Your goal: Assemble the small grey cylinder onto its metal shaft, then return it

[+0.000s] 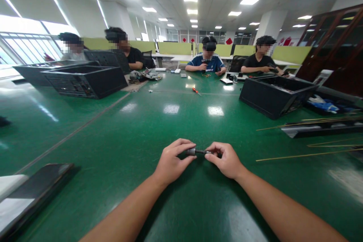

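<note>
Above the middle of the green table [136,132], my left hand [171,162] pinches the thick grey end of a short metal rod [200,152]. The rod has a wider grey cylinder at the left and a thin dark shaft running right; its exact kind is not clear. My right hand [228,160] closes its fingertips around the thin end of the same rod. The rod lies nearly level between both hands, and its two ends are partly hidden by my fingers.
Black computer cases [85,79] stand at left, and another black case [273,96] at right. An orange screwdriver [195,90] lies farther back. Thin yellow rods [300,155] jut in from the right. A dark flat panel [42,185] lies near left. Several people sit across.
</note>
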`<state>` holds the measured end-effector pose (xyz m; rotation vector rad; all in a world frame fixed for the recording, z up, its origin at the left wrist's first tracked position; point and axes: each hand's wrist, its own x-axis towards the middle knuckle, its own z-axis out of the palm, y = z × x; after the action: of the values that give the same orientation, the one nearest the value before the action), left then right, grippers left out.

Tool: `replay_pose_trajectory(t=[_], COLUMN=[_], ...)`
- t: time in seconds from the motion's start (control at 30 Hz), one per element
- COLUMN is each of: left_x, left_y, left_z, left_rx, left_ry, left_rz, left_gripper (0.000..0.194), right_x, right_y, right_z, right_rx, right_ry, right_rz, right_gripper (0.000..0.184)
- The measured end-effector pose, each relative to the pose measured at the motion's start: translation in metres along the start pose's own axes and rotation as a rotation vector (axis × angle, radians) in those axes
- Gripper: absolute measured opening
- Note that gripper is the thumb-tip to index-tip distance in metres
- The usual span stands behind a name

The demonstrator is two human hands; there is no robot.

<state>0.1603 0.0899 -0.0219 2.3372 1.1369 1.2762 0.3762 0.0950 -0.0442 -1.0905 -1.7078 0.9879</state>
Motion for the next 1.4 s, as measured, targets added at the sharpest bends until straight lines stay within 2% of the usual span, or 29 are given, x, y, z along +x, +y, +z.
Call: replay_pose_trajectory(t=[0.33, 0.93, 1.4], left_x=[0.0007, 0.0027, 0.0029], left_y=[-0.001, 0.0023, -0.0005], left_z=[-0.0011, -0.0045, -0.0064], left_rx=[0.016, 0.021, 0.054], left_ry=[0.02, 0.046, 0.066], left_rz=[-0.003, -0.003, -0.041], left_gripper=[0.026, 0.025, 0.025], right_x=[0.0015, 0.0004, 0.0003], right_y=[0.0042, 0.0034, 0.0019], right_z=[-0.0015, -0.0053, -0.0037], right_rx=[0.057, -0.078, -0.097], right_ry=[0.011, 0.076, 0.168], right_rz=[0.016, -0.109, -0.095], right_gripper=[0.015, 0.011, 0.013])
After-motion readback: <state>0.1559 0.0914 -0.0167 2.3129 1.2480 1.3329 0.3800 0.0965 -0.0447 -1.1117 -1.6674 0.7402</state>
